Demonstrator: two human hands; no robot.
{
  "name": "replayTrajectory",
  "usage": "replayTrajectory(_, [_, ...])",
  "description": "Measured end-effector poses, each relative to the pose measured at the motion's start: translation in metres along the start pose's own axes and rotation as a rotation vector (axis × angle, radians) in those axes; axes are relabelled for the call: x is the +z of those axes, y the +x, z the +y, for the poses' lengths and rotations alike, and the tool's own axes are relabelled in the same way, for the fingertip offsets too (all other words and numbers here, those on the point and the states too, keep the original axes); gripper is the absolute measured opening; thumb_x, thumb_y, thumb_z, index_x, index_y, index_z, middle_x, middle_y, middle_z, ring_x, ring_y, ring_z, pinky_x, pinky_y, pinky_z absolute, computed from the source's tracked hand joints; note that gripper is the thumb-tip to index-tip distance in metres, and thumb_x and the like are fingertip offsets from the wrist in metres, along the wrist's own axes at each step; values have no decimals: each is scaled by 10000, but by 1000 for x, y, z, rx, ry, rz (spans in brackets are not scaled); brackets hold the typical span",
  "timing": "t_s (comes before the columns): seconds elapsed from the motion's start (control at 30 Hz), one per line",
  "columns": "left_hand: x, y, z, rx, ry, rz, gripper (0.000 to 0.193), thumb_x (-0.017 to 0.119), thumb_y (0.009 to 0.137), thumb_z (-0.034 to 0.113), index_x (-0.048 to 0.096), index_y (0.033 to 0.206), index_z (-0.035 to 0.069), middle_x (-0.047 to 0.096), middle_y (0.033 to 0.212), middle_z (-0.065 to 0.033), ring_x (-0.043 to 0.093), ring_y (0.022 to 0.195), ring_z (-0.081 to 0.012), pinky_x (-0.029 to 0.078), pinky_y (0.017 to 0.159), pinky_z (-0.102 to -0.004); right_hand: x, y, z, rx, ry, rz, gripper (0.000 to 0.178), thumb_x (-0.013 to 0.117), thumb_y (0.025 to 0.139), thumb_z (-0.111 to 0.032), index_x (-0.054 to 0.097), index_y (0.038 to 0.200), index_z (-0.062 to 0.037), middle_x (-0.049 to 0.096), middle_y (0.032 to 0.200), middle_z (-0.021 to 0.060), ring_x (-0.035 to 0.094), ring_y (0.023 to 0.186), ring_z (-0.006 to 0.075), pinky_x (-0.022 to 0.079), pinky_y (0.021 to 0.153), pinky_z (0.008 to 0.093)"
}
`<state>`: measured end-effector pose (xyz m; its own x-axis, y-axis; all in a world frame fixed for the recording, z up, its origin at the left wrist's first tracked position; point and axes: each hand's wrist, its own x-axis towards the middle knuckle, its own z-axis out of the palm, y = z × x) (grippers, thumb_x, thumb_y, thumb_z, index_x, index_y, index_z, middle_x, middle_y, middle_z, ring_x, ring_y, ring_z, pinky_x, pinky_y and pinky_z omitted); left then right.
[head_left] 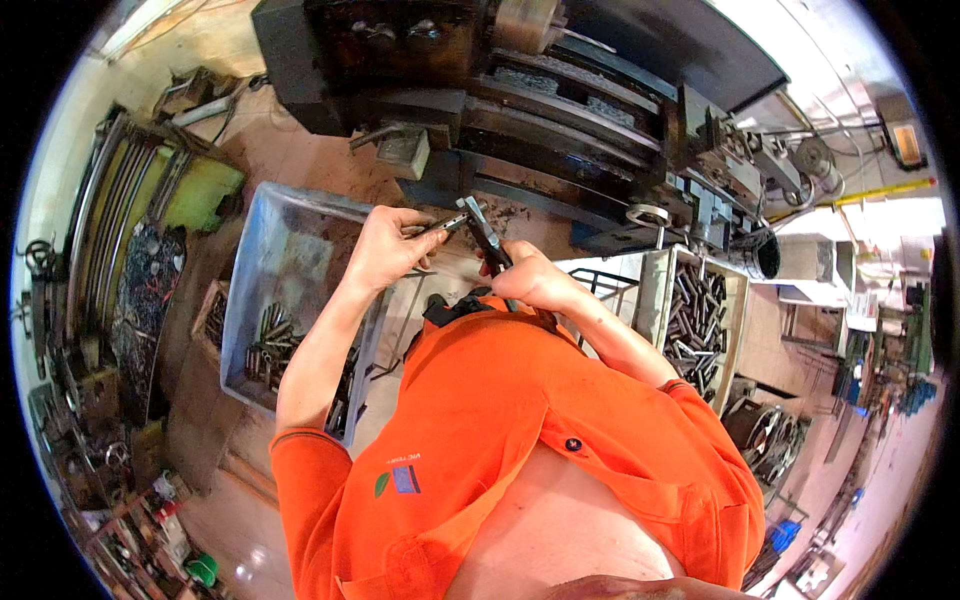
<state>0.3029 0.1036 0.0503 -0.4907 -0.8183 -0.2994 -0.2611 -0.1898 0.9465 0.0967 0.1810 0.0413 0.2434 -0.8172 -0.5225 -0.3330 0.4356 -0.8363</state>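
My left hand is raised in front of me, its fingers pinching a short, slim metal pin that points to the right. Closed round a dark caliper with silvery jaws, my right hand is close beside it. The caliper stands slanted, its jaws at the upper end. The pin's far tip meets or nearly meets those jaws; contact is too small to tell. Fingers hide part of both things.
A large dark lathe stands just ahead. To the left is a blue bin with metal pieces inside. A crate of similar pieces stands at the right. Another machine is farther left, beside a pile of dark shavings.
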Motion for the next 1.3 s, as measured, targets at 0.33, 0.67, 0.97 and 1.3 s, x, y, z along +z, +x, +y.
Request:
replayTrajectory(0.33, [15,40,12,0,94,-203,232,656,783,122,618,880,-85,584,644,-46,533,524,-80,456,467,-233,-2,-3,24,-13,38,290,304,546,607,-168,487,816,46,508,702,190,493,695,262,412,670,359])
replayTrajectory(0.67, [34,62,-22,55,-15,-393,365,658,797,205,565,1031,-59,623,842,-86,580,719,-120,487,637,-265,-11,-15,21,102,98,584,216,525,629,-152,533,776,5,554,691,75,494,655,153,391,611,279])
replayTrajectory(0.97, [132,88,-40,46,-132,-747,689,734,721,350,402,1189,-31,513,1121,-97,493,1012,-168,402,869,-317,-70,29,50,-150,705,853,119,507,673,-66,512,785,-24,514,688,21,456,623,116,385,584,251])
replayTrajectory(1.3, [190,195,19,-50,-484,-605,536,746,603,96,476,1052,-19,575,905,-36,569,792,-111,470,740,-254,-194,68,43,-326,646,843,286,525,674,-70,527,954,-14,478,696,5,419,604,102,359,546,244])
